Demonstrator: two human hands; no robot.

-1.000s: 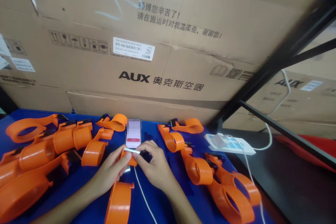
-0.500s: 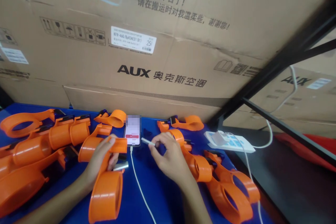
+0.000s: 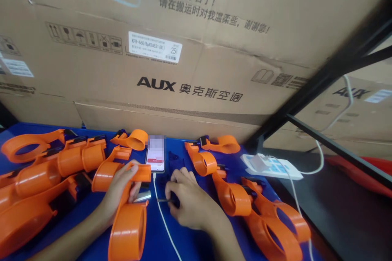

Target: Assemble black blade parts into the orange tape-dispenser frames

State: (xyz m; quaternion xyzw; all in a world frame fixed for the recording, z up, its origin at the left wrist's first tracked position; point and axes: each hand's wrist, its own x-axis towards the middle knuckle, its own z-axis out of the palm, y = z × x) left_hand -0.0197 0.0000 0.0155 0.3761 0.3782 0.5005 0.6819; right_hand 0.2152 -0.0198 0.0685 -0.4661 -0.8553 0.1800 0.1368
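Observation:
My left hand [image 3: 122, 183] is closed around an orange tape dispenser [image 3: 128, 228], its round hub hanging toward me. Just beneath those fingers a short silver strip [image 3: 143, 196] sticks out; what bears it is hidden. Right of the white cable, my right hand [image 3: 192, 200] is low over the blue surface with curled fingers. Between its fingertips shows a thin dark piece [image 3: 165, 200], too small to name. A phone [image 3: 156, 159] with a lit screen lies beyond both hands, plugged into the white cable [image 3: 165, 224].
Several orange tape dispensers [image 3: 39, 177] crowd the blue surface [image 3: 153, 240] at left, and more dispensers [image 3: 232, 197] lie at right. Cardboard boxes [image 3: 183, 118] stand behind. A white power strip [image 3: 272, 167] sits at the right beside a black metal frame [image 3: 306, 81].
My right hand has come down and nearer to me. The pale stick at its fingertips no longer shows; a thin dark piece does. My left hand still holds the tape dispenser, nearly unmoved.

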